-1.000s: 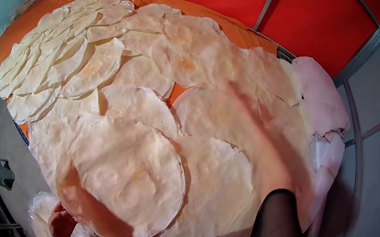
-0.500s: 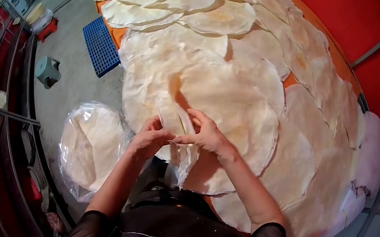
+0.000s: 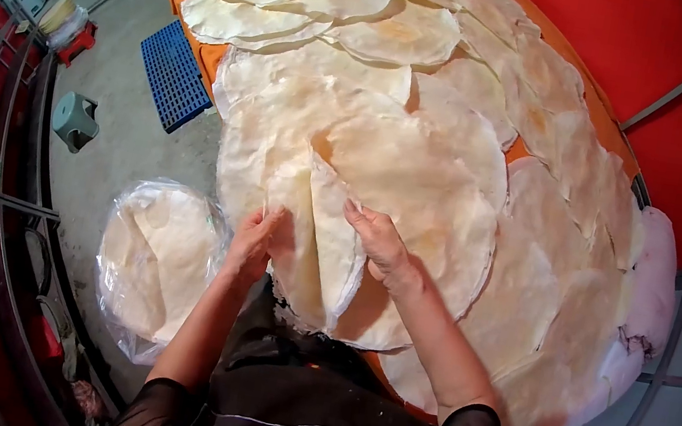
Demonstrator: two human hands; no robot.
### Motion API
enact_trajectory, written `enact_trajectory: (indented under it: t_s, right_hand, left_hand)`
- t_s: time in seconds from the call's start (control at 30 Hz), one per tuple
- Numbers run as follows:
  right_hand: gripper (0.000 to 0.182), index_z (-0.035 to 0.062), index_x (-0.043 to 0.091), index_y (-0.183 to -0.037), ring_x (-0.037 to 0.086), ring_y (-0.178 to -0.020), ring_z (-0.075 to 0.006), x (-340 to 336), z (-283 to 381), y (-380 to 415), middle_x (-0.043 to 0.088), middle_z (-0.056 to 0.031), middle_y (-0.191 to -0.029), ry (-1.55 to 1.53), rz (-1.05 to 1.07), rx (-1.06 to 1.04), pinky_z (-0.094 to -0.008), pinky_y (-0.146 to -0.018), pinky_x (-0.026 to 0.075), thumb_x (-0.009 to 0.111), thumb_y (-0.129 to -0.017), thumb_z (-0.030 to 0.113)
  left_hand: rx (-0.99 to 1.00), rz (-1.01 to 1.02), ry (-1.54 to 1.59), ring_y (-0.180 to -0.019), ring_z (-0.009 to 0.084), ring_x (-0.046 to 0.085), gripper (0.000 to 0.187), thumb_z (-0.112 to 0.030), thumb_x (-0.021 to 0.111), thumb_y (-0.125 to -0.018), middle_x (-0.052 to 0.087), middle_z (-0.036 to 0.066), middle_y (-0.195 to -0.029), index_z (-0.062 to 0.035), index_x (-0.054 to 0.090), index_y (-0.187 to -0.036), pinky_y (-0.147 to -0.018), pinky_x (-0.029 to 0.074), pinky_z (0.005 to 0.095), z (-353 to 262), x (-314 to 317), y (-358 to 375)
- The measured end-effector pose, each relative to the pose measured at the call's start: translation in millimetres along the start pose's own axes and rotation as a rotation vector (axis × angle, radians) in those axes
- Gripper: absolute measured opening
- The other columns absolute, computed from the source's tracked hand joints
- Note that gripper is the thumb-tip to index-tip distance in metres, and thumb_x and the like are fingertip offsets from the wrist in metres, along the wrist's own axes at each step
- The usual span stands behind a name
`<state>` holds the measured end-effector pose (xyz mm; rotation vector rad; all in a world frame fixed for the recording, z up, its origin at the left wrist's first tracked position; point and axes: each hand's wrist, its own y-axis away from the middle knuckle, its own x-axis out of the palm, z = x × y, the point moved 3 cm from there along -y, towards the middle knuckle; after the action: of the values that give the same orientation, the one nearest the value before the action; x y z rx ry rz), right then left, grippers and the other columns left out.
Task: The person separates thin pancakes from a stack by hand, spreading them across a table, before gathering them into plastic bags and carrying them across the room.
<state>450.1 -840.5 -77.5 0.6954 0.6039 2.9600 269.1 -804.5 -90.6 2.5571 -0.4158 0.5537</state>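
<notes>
Large, thin, round cream-coloured sheets, like flatbread, lie overlapped across an orange-covered table. The near sheet is partly folded, with a long crease opening toward my body. My left hand pinches its left side near the front edge. On the other side, my right hand holds the folded right flap, thumb on top and the other fingers partly hidden. The flap stands a little raised between both hands. Under it lies another broad sheet.
A clear plastic bag holding more sheets is at the left, below table height. A blue plastic grate and a grey-green stool stand on the floor. Metal racks line the left. A pink bundle lies at the table's right edge.
My hands have moved apart from close together at the crease, left hand leftward and right hand a little to the right. The bunched front of the sheet has spread into a wider, smoother flap.
</notes>
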Motion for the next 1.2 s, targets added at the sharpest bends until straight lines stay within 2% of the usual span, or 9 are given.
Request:
enact_trajectory:
  t_s: [0.27, 0.53, 0.67, 0.7, 0.77, 0.97, 1.03, 1.13, 1.2]
  right_hand:
    - [0.042, 0.0001, 0.061, -0.083, 0.045, -0.072, -0.0059, 13.8, 7.6, 10.0, 0.052, 0.0007, -0.077, 0.024, 0.054, -0.048, -0.0215, -0.064, 0.038, 0.064, -0.075, 0.041]
    - [0.034, -0.0009, 0.061, -0.073, 0.045, -0.065, -0.0113, 25.2, 18.5, 14.3, 0.047, -0.0057, -0.073, 0.815, -0.028, -0.32, -0.0238, -0.058, 0.037, 0.069, -0.072, 0.032]
    - [0.014, 0.0003, 0.064, -0.077, 0.049, -0.064, -0.0118, 20.9, 11.1, 17.0, 0.052, -0.0054, -0.073, 0.589, -0.005, -0.533, -0.0228, -0.056, 0.039, 0.06, -0.078, 0.014]
    - [0.012, 0.0005, 0.064, -0.079, 0.051, -0.065, -0.0098, -5.3, -4.3, 6.6, 0.057, -0.0018, -0.073, 0.337, -0.118, -0.328, -0.0215, -0.058, 0.041, 0.058, -0.079, 0.011]
    - [0.012, 0.0005, 0.062, -0.084, 0.053, -0.066, -0.007, -8.4, 37.1, 21.1, 0.059, 0.0009, -0.074, -0.098, -0.142, -0.117, -0.0208, -0.061, 0.043, 0.06, -0.078, 0.011]
    - [0.024, -0.0001, 0.055, -0.103, 0.052, -0.074, -0.0055, 21.5, -6.7, -3.2, 0.058, -0.0004, -0.084, 0.636, -0.02, -0.218, -0.021, -0.063, 0.045, 0.055, -0.083, 0.013]
    - [0.026, -0.0012, 0.054, -0.105, 0.053, -0.076, -0.0058, 14.3, -2.2, -0.5, 0.059, -0.0013, -0.086, 0.309, 0.093, -0.046, -0.0219, -0.066, 0.044, 0.054, -0.083, 0.013]
    - [0.023, -0.0018, 0.056, -0.1, 0.056, -0.076, -0.0081, -24.6, 50.5, 17.4, 0.061, -0.0039, -0.087, 0.043, 0.103, -0.1, -0.0238, -0.071, 0.046, 0.056, -0.081, 0.012]
    - [0.022, -0.0014, 0.057, -0.097, 0.058, -0.076, -0.0099, -73.8, 104.0, 33.9, 0.062, -0.0053, -0.088, 0.114, 0.091, -0.04, -0.0257, -0.073, 0.047, 0.058, -0.079, 0.012]
  left_hand:
    - [0.135, 0.14, -0.227, -0.088, 0.0128, 0.055, 0.044, -0.008, 0.071, -0.069, 0.059, 0.006, -0.098, -0.0001, 0.051, -0.107, -0.079, 0.045, 0.0262, -28.7, 47.0, 14.4]
    - [0.165, 0.201, -0.354, -0.085, 0.0135, 0.056, 0.044, 0.003, 0.061, -0.063, 0.058, 0.006, -0.095, 0.0016, 0.049, -0.105, -0.076, 0.046, 0.0274, -26.7, 40.0, 18.5]
    - [0.045, 0.094, -0.13, -0.08, 0.0148, 0.057, 0.042, 0.007, 0.052, -0.061, 0.059, 0.007, -0.091, 0.0024, 0.051, -0.103, -0.071, 0.047, 0.0283, -6.0, 5.5, 7.7]
    - [-0.016, 0.069, -0.089, -0.079, 0.0153, 0.058, 0.042, 0.008, 0.05, -0.061, 0.059, 0.007, -0.09, 0.0027, 0.051, -0.102, -0.069, 0.048, 0.0289, -2.0, -6.9, 5.0]
    - [-0.088, 0.079, -0.026, -0.075, 0.0162, 0.058, 0.04, 0.006, 0.052, -0.06, 0.06, 0.007, -0.086, 0.0015, 0.053, -0.1, -0.065, 0.048, 0.028, -1.5, -20.3, 4.4]
    - [-0.021, -0.129, -0.146, -0.06, 0.0093, 0.051, 0.022, -0.017, 0.059, -0.076, 0.056, 0.001, -0.075, -0.004, 0.056, -0.094, -0.05, 0.039, 0.0215, -7.2, -13.0, -13.5]
    - [-0.029, 0.056, -0.035, -0.049, 0.0068, 0.042, 0.019, -0.027, 0.056, -0.082, 0.048, -0.006, -0.061, -0.0095, 0.052, -0.073, -0.042, 0.032, 0.0234, 3.2, -23.1, -25.8]
    - [0.179, 0.391, 0.119, -0.037, 0.0194, 0.047, 0.038, -0.035, 0.062, -0.074, 0.05, 0.005, -0.061, 0.0002, 0.051, -0.078, -0.031, 0.038, 0.0302, -6.0, -16.4, -9.3]
    - [0.124, 0.203, 0.139, -0.038, 0.0176, 0.047, 0.027, -0.029, 0.059, -0.077, 0.051, 0.002, -0.063, -0.0028, 0.053, -0.079, -0.03, 0.038, 0.0299, 3.5, -23.2, -11.7]
